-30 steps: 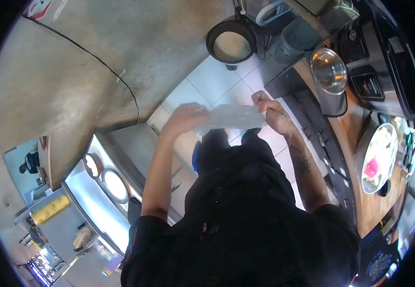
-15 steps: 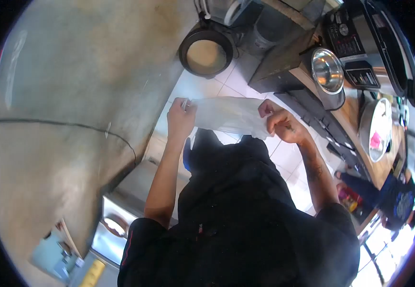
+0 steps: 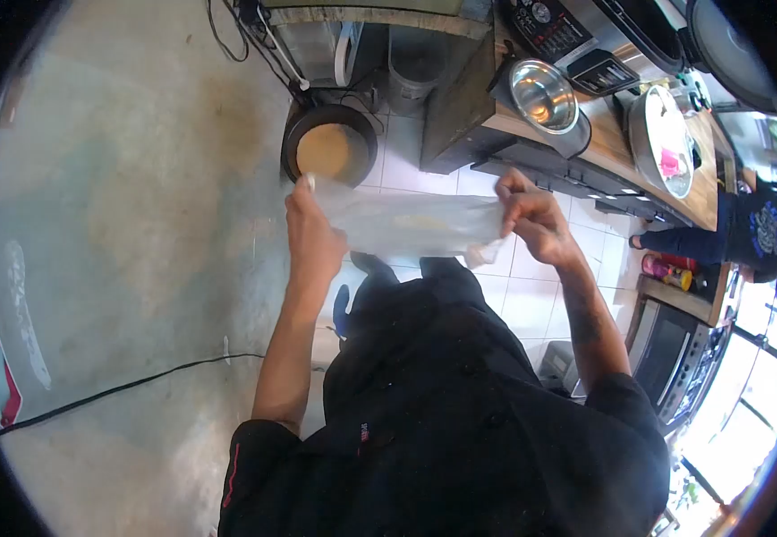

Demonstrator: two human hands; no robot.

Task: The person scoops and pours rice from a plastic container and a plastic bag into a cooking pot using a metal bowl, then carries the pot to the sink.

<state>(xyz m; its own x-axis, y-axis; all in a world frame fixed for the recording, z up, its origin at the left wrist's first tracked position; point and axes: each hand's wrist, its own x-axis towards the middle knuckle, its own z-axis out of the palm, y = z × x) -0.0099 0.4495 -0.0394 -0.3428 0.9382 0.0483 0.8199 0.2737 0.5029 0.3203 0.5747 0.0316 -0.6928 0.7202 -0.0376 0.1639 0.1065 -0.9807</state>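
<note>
A translucent whitish plastic bag [image 3: 415,222] is stretched sideways between my two hands, in front of my dark clothing. My left hand [image 3: 313,234] pinches its left end, thumb and fingers closed on the plastic. At the other end, the fingers of my right hand [image 3: 536,219] are closed on the edge, and a crumpled corner hangs just below them. A faint yellowish patch shows at the bag's middle; whether it is inside or behind, I cannot tell. Just beyond my left hand, a round black bucket [image 3: 369,148] with a tan surface inside stands on the floor.
On the wooden counter at right are a shiny steel bowl [image 3: 542,94], a large basin [image 3: 648,143] with something pink in it, and a cooker [image 3: 576,40]. Another person [image 3: 760,228] stands at far right. A black cable [image 3: 138,383] runs along the wall at left.
My view has swung, so the bucket and counter sit further left. Both hands still grip the bag, which now looks spread slightly wider, with its crumpled corner hanging near my right hand.
</note>
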